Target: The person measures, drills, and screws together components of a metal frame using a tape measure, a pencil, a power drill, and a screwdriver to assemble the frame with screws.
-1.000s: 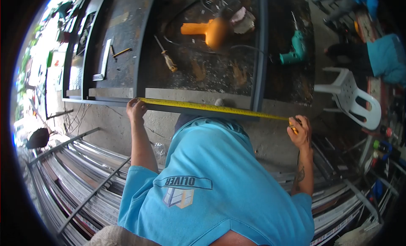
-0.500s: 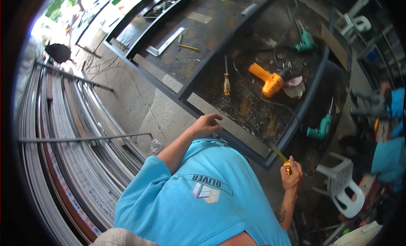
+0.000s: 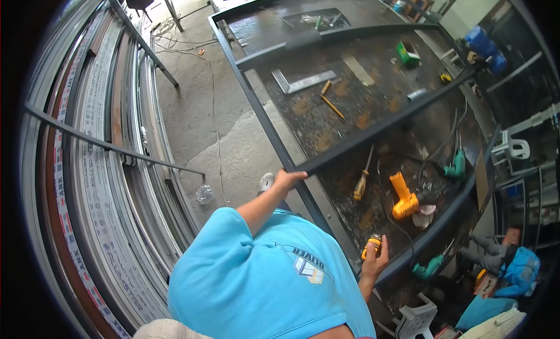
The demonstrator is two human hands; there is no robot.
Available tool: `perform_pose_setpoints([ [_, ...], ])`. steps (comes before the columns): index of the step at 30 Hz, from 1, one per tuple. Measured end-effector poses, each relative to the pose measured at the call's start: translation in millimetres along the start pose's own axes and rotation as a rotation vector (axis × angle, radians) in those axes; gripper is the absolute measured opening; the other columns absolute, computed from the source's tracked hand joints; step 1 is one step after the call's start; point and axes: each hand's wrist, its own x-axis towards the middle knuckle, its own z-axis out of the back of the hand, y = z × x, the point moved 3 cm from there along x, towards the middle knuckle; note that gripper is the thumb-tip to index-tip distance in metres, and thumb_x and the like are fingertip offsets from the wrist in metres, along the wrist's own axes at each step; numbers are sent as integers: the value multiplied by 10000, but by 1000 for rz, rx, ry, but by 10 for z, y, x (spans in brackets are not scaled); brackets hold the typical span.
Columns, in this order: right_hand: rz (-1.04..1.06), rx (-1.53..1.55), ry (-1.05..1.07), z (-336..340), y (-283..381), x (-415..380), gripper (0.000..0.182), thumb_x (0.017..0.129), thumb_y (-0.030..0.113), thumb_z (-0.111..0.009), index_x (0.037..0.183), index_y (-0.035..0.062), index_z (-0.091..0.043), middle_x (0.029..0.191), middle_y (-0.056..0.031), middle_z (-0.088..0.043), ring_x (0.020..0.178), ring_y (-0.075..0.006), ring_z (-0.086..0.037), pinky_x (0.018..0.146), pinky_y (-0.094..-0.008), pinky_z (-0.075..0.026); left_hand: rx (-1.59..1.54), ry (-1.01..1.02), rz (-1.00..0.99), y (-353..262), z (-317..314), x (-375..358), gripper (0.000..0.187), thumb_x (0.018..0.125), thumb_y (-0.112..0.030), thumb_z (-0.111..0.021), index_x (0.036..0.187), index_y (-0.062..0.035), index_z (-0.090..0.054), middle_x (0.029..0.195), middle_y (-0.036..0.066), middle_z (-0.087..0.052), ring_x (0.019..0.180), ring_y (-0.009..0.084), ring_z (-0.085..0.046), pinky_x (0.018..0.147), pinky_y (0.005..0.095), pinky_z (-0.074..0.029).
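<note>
My left hand [image 3: 287, 179] rests on the dark metal frame [image 3: 268, 126], fingers curled over the long near bar where a cross bar joins it. In my right hand [image 3: 377, 262] is a yellow and black tape measure [image 3: 371, 246], held above the frame's near corner; no blade shows from it. Inside the frame, on the dark worktop, lie a screwdriver [image 3: 361, 186], an orange cordless drill [image 3: 402, 197] and a green power tool [image 3: 454, 164]. A second green power tool [image 3: 429, 268] sits beyond the frame's right bar.
A metal square [image 3: 303, 81], a pencil [image 3: 332, 107] and a green box [image 3: 408, 54] are on the worktop. Long metal profiles [image 3: 96, 164] fill a rack at left. A white plastic chair [image 3: 417, 317] and a person in blue [image 3: 521, 269] are at lower right.
The view has turned and shifted. My left hand has come down onto the frame's joint. My right hand has moved inward with the tape measure, whose blade was showing earlier.
</note>
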Motion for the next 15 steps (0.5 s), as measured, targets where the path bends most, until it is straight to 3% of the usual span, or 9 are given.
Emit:
perform_pose_setpoints([
  [1, 6, -5, 5, -187, 226, 66, 589, 808, 306, -640, 1263, -57, -545, 1221, -251, -590, 1104, -373, -581, 961, -400, -441, 103, -22, 10, -104, 21, -89, 824, 647, -377, -861, 1263, 22, -487, 1070, 204, -619, 966, 329, -636, 756, 490, -524],
  [3, -85, 175, 116, -624, 618, 197, 593, 803, 302, -647, 1260, -61, -546, 1225, -236, -592, 1110, -331, -586, 958, -381, -446, 910, 92, -24, -525, 149, -301, 735, 705, -572, -748, 1078, 49, -621, 1010, 235, -654, 924, 322, -663, 714, 426, -531],
  [5, -138, 234, 269, -1027, 1135, 327, 599, 775, 264, -696, 1254, -66, -550, 1212, -204, -609, 1085, -296, -604, 937, -358, -462, 1354, 307, -144, -947, 253, -526, 748, 731, -696, -627, 897, 31, -693, 897, 231, -679, 872, 340, -675, 713, 405, -533],
  [6, -78, 223, 338, -1265, 1226, 395, 596, 765, 251, -706, 1250, -60, -553, 1192, -204, -617, 1066, -302, -612, 921, -364, -470, 1265, 349, -274, -1092, 311, -562, 702, 727, -688, -635, 831, 2, -710, 814, 209, -679, 803, 360, -675, 693, 430, -529],
  [7, -18, 216, 411, -1493, 1299, 449, 594, 755, 239, -717, 1246, -54, -557, 1172, -203, -624, 1048, -307, -619, 905, -371, -479, 1252, 451, -172, -1277, 283, -543, 654, 775, -636, -630, 926, -3, -694, 885, 200, -686, 858, 329, -674, 730, 411, -526],
  [9, 86, 119, 561, -1816, 1800, 540, 589, 738, 239, -731, 1231, -39, -566, 1113, -217, -630, 1006, -331, -628, 870, -390, -493, 812, 689, -277, -1410, 246, -376, 569, 822, -513, -667, 1041, 13, -647, 995, 175, -683, 912, 249, -664, 771, 385, -519],
  [11, 170, 109, 568, -2036, 2156, 605, 577, 732, 237, -736, 1215, -31, -574, 1066, -229, -626, 975, -355, -628, 849, -405, -497, 618, 983, -141, -1566, 213, -244, 525, 838, -401, -705, 1141, 12, -589, 1040, 127, -665, 919, 174, -629, 786, 345, -512],
  [12, 195, 86, 576, -2113, 2259, 641, 568, 735, 234, -734, 1211, -33, -575, 1065, -228, -625, 971, -359, -627, 849, -407, -497, 503, 983, 93, -1617, 239, -189, 511, 808, -329, -752, 1146, 11, -577, 994, 88, -649, 864, 145, -608, 750, 312, -519],
  [15, 223, 40, 567, -2264, 2305, 712, 552, 742, 221, -729, 1208, -34, -577, 1070, -226, -622, 963, -368, -624, 849, -413, -498, 653, 964, 11, -1811, 284, -74, 499, 773, -285, -785, 1115, 7, -568, 968, 83, -635, 834, 138, -602, 717, 283, -524],
])
